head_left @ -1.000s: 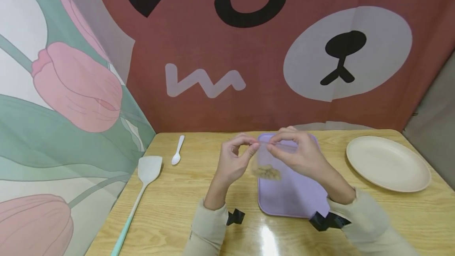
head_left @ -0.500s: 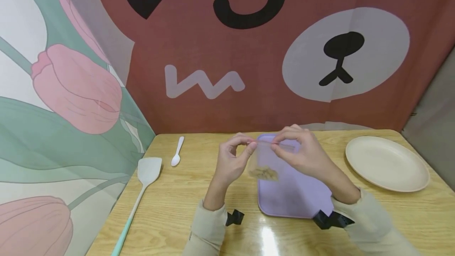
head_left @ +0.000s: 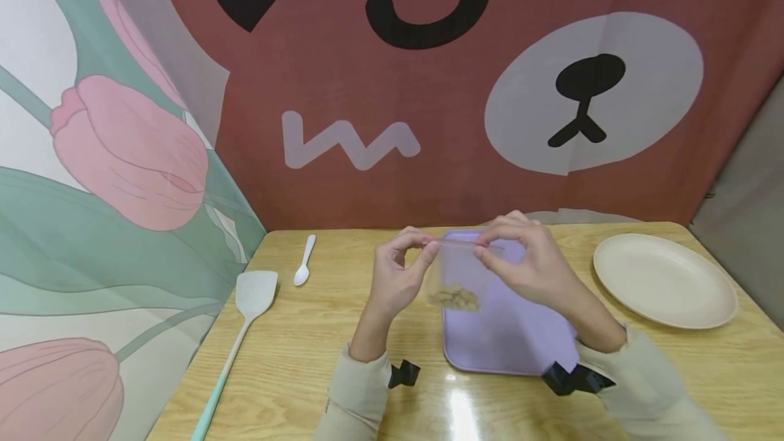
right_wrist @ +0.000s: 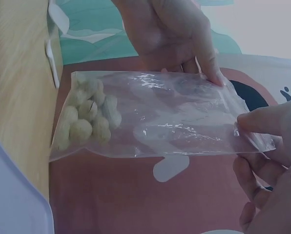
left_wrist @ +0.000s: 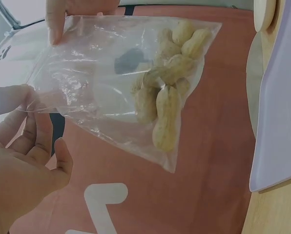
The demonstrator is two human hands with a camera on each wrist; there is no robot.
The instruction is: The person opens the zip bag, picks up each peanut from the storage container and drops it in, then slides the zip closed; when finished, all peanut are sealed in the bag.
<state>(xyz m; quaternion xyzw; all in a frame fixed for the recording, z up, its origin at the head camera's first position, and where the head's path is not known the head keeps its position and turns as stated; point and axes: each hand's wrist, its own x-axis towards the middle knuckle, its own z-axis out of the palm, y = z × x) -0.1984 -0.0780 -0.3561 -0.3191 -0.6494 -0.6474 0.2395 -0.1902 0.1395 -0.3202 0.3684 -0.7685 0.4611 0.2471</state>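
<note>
A clear plastic zip bag (left_wrist: 96, 73) hangs between my two hands, with several unshelled peanuts (left_wrist: 166, 117) gathered at its bottom. My left hand (head_left: 395, 278) pinches the bag's top edge near its left corner between thumb and index finger. Farther right along the same edge, my right hand (head_left: 533, 264) pinches it with thumb and fingertip. A reddish line runs along that edge between the two pinches. In the head view the bag overlaps the left part of a purple tray (head_left: 502, 349). The right wrist view shows the bag (right_wrist: 179, 117) stretched flat, its mouth end at my fingers.
Left on the wooden table (head_left: 306, 359) lie a white spatula (head_left: 256, 291) with a green handle end and a small white spoon (head_left: 303, 271). A cream oval plate (head_left: 664, 281) is at the right. A printed cloth (head_left: 429, 182) stands behind the table.
My right hand has slid rightward along the bag's top edge, away from my left hand. The left hand, still pinching its corner, has shifted slightly left with the bag.
</note>
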